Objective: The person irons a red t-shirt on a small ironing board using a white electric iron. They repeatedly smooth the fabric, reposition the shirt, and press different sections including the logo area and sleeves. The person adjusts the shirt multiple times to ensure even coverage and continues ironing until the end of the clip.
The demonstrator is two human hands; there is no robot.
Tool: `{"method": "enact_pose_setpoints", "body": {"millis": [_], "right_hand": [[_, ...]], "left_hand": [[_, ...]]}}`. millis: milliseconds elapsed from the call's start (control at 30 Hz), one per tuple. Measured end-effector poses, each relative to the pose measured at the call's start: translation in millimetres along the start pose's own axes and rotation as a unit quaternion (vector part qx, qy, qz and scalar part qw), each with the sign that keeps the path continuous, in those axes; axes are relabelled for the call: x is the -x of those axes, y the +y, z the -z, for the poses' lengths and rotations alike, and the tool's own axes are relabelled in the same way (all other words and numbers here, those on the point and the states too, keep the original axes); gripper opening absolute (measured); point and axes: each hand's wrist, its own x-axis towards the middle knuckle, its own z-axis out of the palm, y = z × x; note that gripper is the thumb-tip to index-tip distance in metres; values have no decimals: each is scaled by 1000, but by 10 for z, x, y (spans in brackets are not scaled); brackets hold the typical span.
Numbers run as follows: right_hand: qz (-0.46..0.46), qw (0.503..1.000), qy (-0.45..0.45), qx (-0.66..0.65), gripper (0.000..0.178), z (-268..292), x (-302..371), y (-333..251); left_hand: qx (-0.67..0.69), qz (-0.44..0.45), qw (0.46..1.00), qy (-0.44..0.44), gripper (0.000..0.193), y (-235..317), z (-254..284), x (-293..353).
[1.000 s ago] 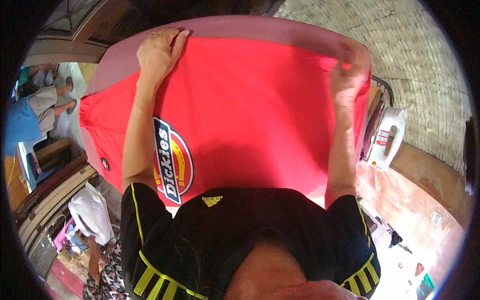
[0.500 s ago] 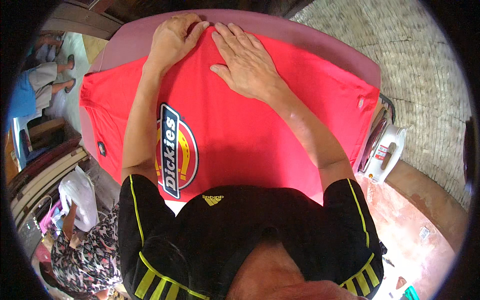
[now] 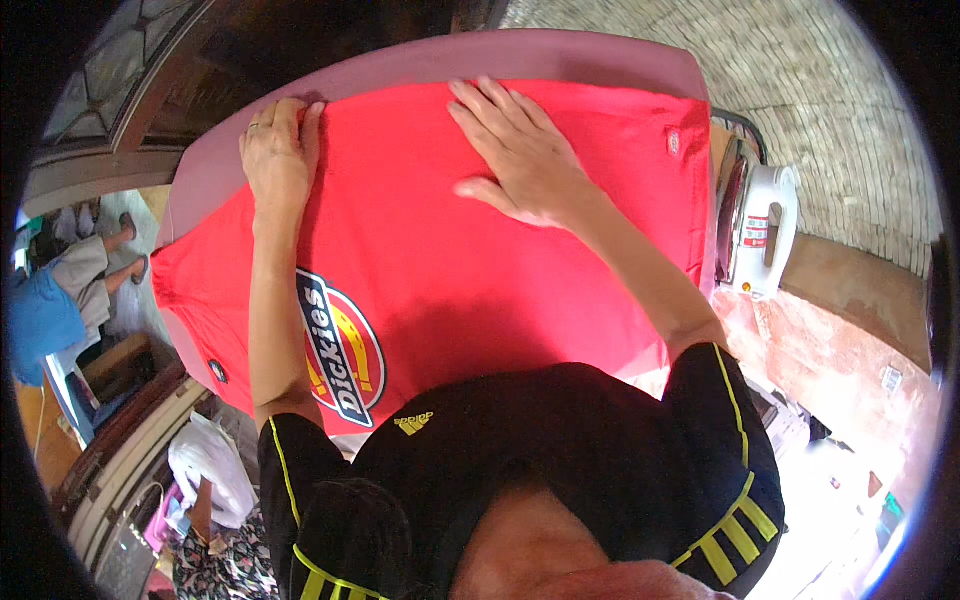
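A red T-shirt (image 3: 430,190) with a printed round emblem on its front lies spread over a pinkish-purple ironing board (image 3: 560,50). My left hand (image 3: 278,160) is at the shirt's far edge on the left, its fingers curled over the fabric and thumb alongside, closed on that edge. Flat on the cloth near the far edge, right of the middle, rests my right hand (image 3: 525,150), with fingers stretched and thumb spread. A white iron (image 3: 768,225) stands on its heel beyond the board's right end, apart from both hands.
A woven mat-like wall (image 3: 800,110) rises at the far right. On the left, a seated person's legs (image 3: 95,265) show beside the board. A person in a patterned garment (image 3: 225,560) is at the lower left, near a white plastic bag (image 3: 215,470). Dark wooden furniture (image 3: 290,50) stands behind the board.
The head view has shifted. My left hand has moved left along the shirt's far edge, away from my right hand, so the gap between them is wider. My right hand stays flat.
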Motion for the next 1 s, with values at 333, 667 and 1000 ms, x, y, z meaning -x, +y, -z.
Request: {"method": "enact_pose_setpoints", "body": {"millis": [333,667,1000], "right_hand": [[-134,986,61,81,78,94,451,323],[-257,954,79,137,86,287,1099,875],[-250,911,252,212,65,305,1328,1315]], "left_hand": [[30,-146,987,-59,46,1218,68,-30],[23,-142,974,-172,77,1607,-83,53],[12,-148,979,-139,78,1594,-182,96]]}}
